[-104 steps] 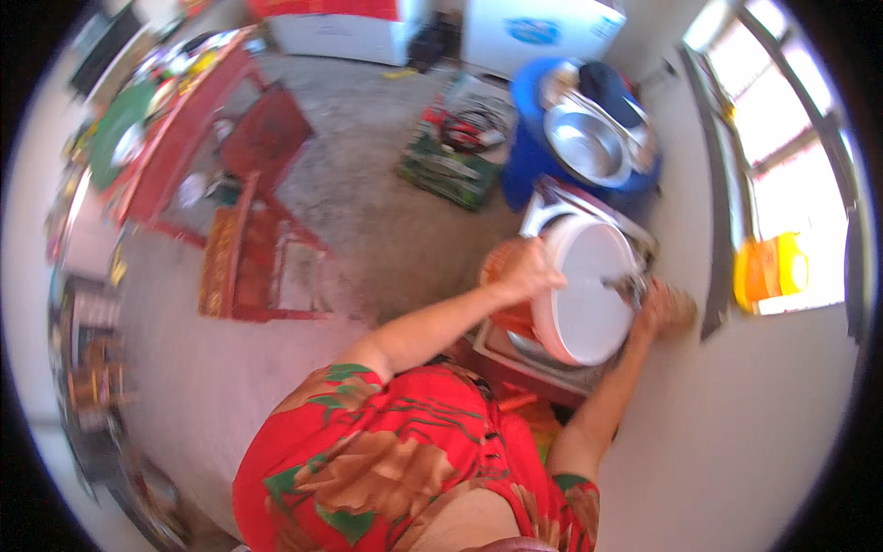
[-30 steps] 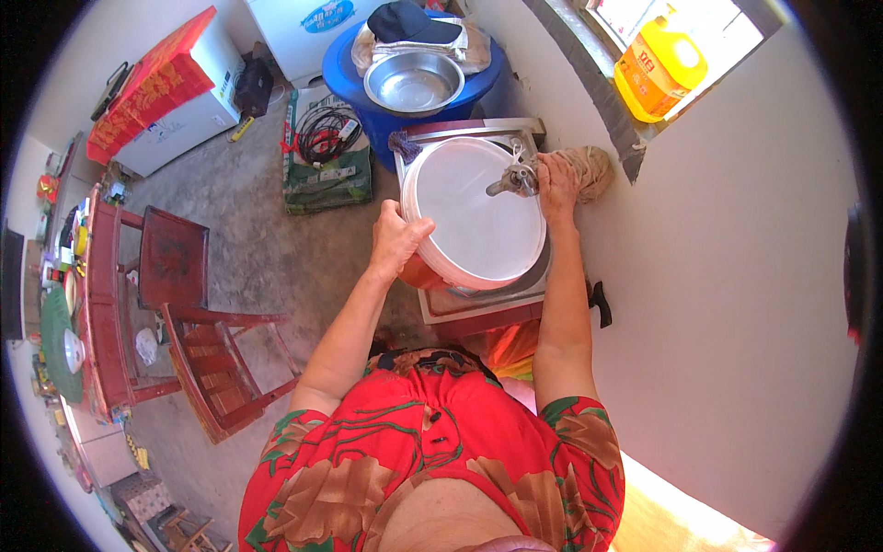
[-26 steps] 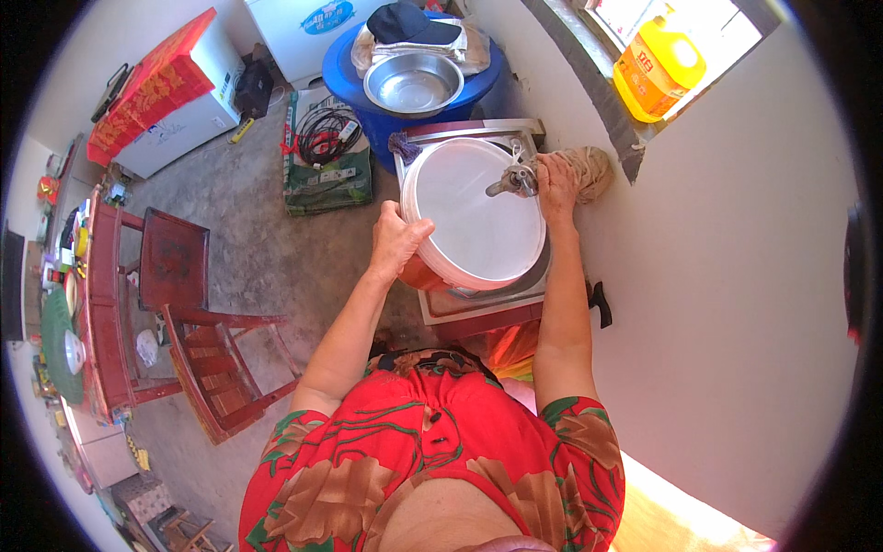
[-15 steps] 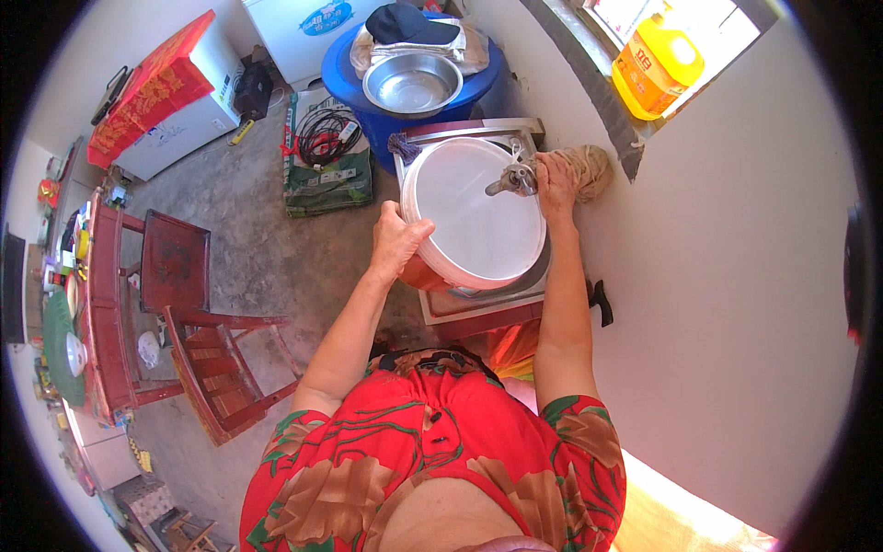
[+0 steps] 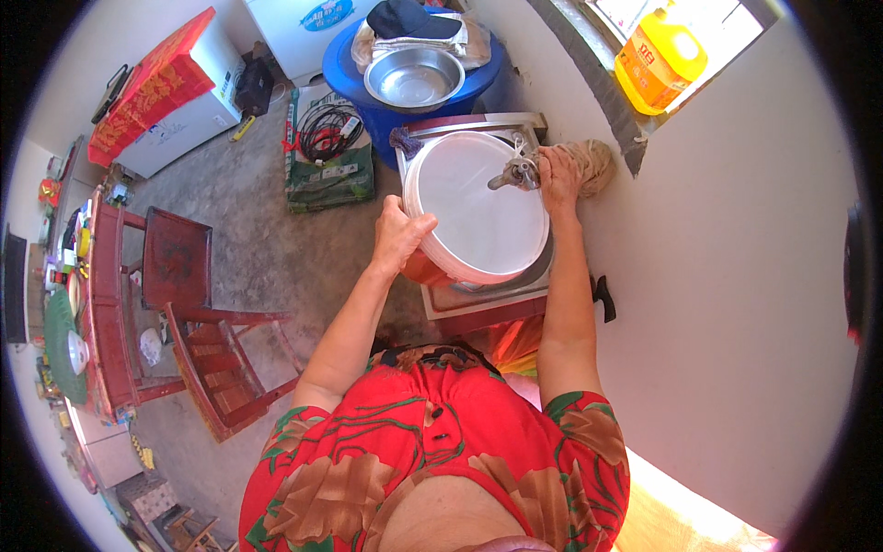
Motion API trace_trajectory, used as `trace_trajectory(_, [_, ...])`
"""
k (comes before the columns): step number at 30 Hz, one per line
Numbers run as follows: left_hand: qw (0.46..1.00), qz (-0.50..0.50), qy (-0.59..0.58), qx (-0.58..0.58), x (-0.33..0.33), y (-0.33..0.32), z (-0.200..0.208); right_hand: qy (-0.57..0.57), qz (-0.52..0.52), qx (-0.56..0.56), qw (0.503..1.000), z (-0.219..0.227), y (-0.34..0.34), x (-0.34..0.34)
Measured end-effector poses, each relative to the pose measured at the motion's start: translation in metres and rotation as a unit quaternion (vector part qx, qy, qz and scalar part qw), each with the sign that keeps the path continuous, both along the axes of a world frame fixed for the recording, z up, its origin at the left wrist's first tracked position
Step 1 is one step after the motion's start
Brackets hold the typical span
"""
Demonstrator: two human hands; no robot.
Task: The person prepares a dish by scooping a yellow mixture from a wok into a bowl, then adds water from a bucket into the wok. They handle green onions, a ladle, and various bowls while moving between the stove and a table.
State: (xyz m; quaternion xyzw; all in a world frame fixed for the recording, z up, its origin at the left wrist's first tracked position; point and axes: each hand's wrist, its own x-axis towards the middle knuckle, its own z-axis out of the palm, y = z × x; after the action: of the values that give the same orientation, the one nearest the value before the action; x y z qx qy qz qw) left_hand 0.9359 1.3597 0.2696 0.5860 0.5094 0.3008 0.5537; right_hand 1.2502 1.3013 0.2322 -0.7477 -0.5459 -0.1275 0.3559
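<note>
A round bucket [image 5: 474, 216], white inside and reddish outside, stands over a metal sink [image 5: 441, 302] with a dark red edge. My left hand [image 5: 400, 235] is closed on its rim at the left, thumb lying over the top. On the far right side, a metal tap [image 5: 521, 173] with a cloth-wrapped pipe [image 5: 589, 167] reaches over the bucket's mouth. My right hand [image 5: 558, 182] is wrapped around the tap where it meets the cloth. Whether water is running cannot be made out.
A blue tub [image 5: 368, 118] behind the sink bears a metal basin [image 5: 415, 79] and a dark cap [image 5: 409, 22]. A yellow jug [image 5: 658, 63] stands on the window sill at right. Wooden chairs [image 5: 225, 373] and a green sack with coiled cable [image 5: 329, 138] are left.
</note>
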Motion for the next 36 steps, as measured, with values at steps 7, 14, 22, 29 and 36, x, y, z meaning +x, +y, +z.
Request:
trace_trajectory(7, [1.0,-0.003,-0.003,0.007,0.0,-0.002,0.007,0.002,0.017,0.01,1.0,0.003,-0.001,0.0])
trace_trajectory(14, [1.0,-0.006,-0.024,0.007,0.001,0.0,0.001,-0.014,-0.002,0.0,1.0,-0.001,-0.003,0.002])
trace_trajectory(22, [0.998,-0.01,-0.042,-0.044,-0.001,0.001,0.002,-0.007,-0.015,-0.037,0.999,-0.003,-0.004,0.002])
trace_trajectory(29, [0.996,-0.025,-0.054,-0.064,-0.002,0.003,0.004,-0.007,-0.015,-0.049,0.999,0.001,-0.005,-0.001])
trace_trajectory(36, [0.996,-0.043,-0.031,-0.07,-0.001,-0.001,0.017,-0.004,-0.025,-0.007,1.0,-0.004,-0.004,-0.003])
